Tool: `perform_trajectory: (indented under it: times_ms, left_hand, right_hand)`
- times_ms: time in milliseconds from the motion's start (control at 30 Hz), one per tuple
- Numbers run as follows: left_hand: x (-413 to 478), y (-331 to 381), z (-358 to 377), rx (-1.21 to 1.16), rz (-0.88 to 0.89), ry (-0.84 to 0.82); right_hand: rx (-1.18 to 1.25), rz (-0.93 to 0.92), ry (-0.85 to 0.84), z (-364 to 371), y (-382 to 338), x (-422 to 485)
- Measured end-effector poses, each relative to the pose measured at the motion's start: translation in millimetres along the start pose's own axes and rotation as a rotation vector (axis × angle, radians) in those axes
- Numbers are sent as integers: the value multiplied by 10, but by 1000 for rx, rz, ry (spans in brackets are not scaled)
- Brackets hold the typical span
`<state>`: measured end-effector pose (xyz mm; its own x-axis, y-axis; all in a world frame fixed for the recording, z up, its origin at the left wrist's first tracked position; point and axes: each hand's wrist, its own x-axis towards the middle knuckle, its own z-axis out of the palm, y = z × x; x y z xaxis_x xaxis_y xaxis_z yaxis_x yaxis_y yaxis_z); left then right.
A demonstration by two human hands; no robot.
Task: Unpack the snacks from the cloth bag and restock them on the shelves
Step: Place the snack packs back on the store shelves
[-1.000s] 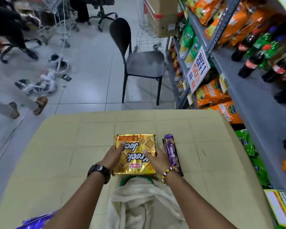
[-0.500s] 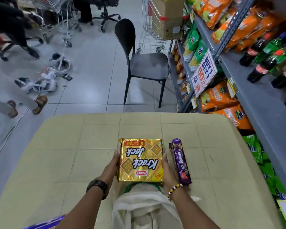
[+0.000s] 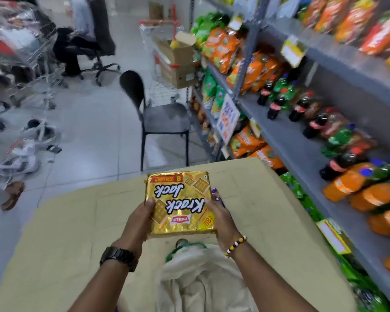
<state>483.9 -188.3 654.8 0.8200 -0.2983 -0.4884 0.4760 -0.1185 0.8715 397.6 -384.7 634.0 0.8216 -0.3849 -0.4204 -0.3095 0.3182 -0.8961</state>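
Gold foil square cracker packet [image 3: 180,202] held above beige counter [image 3: 65,233], left hand [image 3: 138,221] and right hand [image 3: 220,218] clamping its near side edges. Judged light, stiff, slippery, contents brittle; edge grip suits. White cloth bag [image 3: 200,275] lies nearer.

The tan table [image 3: 77,233] carries a cloth bag [image 3: 203,278] and purple packet [image 3: 217,195].
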Motion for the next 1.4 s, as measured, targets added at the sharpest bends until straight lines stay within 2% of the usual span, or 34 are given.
perform_trajectory:
  times_ms: [233, 400, 533, 700, 833, 1000, 1167, 1400]
  left_hand:
    - [-955, 398, 486, 84, 90, -284]
    - [-1948, 598, 1255, 185, 128, -532]
    - [-2833, 517, 1950, 261, 172, -757]
    - [-4020, 207, 2723, 377, 178, -996]
    - [-4812, -42, 3180, 420, 147, -1105]
    - [-5810, -290, 3706, 401, 123, -1251]
    - [-6559, -123, 4140, 424, 190, -1415]
    - [-7262, 60, 5210, 413, 261, -1439]
  right_hand:
    - [168, -167, 195, -500, -513, -1658]
    - [240, -234, 488, -1038, -581, -2973]
    - [322, -310, 736, -1524, -500, -4084]
    - [327, -349, 955, -2078, -309, -5537]
    - [320, -354, 1122, -2409, -139, -6479]
    - [270, -374, 1232, -2760, -44, -7553]
    - [216, -456, 1283, -3072, -326, -8405]
    - [209, -513, 1355, -4015, -783, -8951]
